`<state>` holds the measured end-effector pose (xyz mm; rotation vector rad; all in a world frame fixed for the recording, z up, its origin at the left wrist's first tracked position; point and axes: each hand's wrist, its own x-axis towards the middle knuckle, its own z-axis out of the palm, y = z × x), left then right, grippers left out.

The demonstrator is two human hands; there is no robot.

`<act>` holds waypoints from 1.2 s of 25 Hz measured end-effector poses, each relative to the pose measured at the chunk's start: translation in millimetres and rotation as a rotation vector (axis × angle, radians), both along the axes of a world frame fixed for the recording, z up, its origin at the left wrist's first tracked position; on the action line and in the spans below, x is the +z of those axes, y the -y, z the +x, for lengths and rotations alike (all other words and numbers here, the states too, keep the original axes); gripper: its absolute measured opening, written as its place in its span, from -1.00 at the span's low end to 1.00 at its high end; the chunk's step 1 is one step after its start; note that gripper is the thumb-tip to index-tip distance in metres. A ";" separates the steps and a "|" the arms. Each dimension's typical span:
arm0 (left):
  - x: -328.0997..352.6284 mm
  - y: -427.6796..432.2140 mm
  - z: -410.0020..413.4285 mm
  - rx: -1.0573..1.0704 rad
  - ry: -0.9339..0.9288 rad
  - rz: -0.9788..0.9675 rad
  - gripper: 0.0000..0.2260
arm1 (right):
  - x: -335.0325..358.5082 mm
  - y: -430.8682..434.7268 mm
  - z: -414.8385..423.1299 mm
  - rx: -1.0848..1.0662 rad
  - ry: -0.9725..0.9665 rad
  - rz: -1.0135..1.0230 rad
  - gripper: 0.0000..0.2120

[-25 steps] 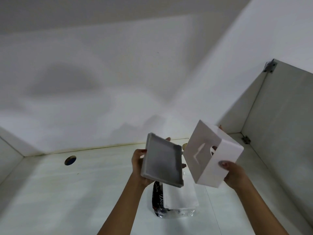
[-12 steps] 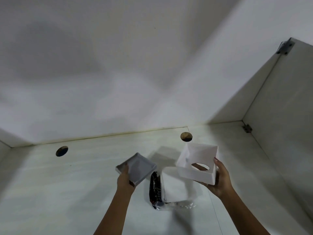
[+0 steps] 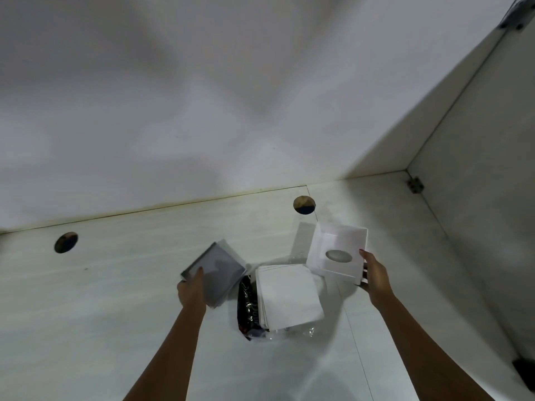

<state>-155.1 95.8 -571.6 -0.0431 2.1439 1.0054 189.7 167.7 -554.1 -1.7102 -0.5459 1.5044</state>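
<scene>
Because it looks light and stiff, the right hand (image 3: 376,277) pinches the white box (image 3: 341,240) by its edge; the left hand (image 3: 192,292) grips the grey lid (image 3: 220,270).

White wall (image 3: 202,96) fills upper frame. Pale desk (image 3: 115,314) below: round hole (image 3: 66,242) left, second hole (image 3: 304,205) centre. Side panel (image 3: 477,227) right, bracket (image 3: 414,185) at corner.
</scene>
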 end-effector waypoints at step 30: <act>61.4 34.4 99.8 -0.619 0.256 0.552 -0.77 | 39.9 73.0 -61.4 0.581 0.142 0.240 -0.52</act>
